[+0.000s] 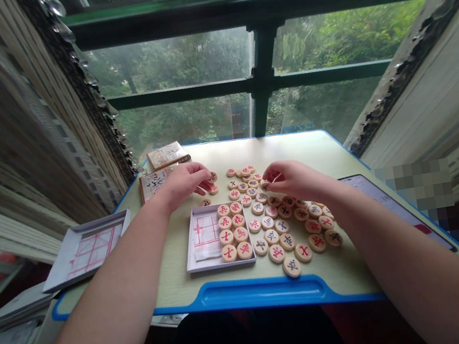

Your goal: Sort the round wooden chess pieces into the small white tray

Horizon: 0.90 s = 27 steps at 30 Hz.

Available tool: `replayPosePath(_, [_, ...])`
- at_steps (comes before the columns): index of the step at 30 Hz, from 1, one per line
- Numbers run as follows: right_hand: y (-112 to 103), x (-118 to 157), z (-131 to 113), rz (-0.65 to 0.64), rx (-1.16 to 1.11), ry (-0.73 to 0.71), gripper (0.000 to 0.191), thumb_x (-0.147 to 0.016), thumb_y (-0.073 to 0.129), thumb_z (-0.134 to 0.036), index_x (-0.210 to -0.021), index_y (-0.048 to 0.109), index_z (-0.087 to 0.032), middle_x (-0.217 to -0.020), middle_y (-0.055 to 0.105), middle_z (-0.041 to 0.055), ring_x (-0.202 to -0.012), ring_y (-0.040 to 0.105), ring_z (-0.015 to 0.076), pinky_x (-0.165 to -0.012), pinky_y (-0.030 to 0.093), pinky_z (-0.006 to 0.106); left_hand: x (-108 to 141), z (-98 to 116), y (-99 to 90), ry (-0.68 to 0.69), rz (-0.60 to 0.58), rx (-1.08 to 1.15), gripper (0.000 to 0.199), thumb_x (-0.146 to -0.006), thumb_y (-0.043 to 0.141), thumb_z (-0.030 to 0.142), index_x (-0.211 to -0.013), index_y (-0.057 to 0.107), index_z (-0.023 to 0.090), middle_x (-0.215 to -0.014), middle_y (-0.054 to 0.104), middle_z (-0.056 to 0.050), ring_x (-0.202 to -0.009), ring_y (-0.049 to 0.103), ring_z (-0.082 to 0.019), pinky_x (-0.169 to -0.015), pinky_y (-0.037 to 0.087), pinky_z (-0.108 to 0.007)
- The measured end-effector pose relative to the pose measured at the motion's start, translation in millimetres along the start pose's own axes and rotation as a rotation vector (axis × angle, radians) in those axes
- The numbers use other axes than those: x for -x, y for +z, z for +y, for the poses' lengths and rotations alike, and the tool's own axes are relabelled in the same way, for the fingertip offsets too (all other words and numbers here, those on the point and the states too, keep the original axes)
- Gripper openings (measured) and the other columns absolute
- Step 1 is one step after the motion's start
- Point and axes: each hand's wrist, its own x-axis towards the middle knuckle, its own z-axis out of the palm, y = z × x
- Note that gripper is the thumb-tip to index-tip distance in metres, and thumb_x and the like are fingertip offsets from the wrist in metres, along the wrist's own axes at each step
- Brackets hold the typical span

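Round wooden Chinese chess pieces (pixel 286 241) with red or black characters lie loosely on the table, some piled on others. My left hand (pixel 190 181) is closed at the far left of the pieces, its fingertips on a black-marked piece (pixel 213 176); a red-marked piece (pixel 213 189) sits just below. My right hand (pixel 285 177) pinches a piece (pixel 265 185) at the upper middle of the pile, partly covered by the fingers. Between my forearms, a shallow white box (pixel 196 267) holds two columns of red-marked pieces beside a paper with red lines.
A white box lid (pixel 61 279) with a red grid overhangs the left edge. Two decorated boxes (pixel 168 155) lie at the back left. A phone or tablet (pixel 391 201) lies at the right, partly under my forearm. The table has a blue front groove (pixel 261 293); a window stands behind.
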Motion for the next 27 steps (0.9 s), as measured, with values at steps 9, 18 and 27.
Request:
replayPosePath(9, [0.9,11.0,-15.7,-0.106,-0.618,-0.077,0.019,-0.066,0.069,-0.019,-0.083,0.062,-0.017,-0.075,0.069,0.0024,-0.068,0.063,0.013,-0.065,0.051,0.026,20.0,12.0,17.1,0.072,-0.441,0.2,0.019,-0.066,0.074,0.024,-0.08,0.067,0.013,-0.085,0.072,-0.009,-0.078,0.068,-0.019,-0.063,0.055,-0.028])
replayPosePath(18, [0.1,19.1,-22.9,-0.106,-0.538,-0.163,0.026,-0.07,0.068,-0.026,-0.094,0.072,-0.017,-0.087,0.073,0.0054,-0.078,0.066,0.0157,-0.071,0.053,0.028,26.3,20.2,10.4,-0.019,-0.566,0.127,0.018,-0.064,0.077,0.024,-0.078,0.073,0.014,-0.09,0.073,-0.011,-0.072,0.067,-0.016,-0.061,0.056,-0.025])
replayPosePath(27, [-0.7,26.7,-29.2,-0.139,-0.521,-0.183,0.027,-0.072,0.065,-0.026,-0.096,0.071,-0.015,-0.082,0.072,0.0052,-0.075,0.065,0.0153,-0.065,0.051,0.026,24.8,16.2,13.7,-0.061,-0.559,0.184,0.021,-0.062,0.079,0.023,-0.08,0.073,0.013,-0.082,0.073,-0.009,-0.065,0.066,-0.014,-0.058,0.054,-0.024])
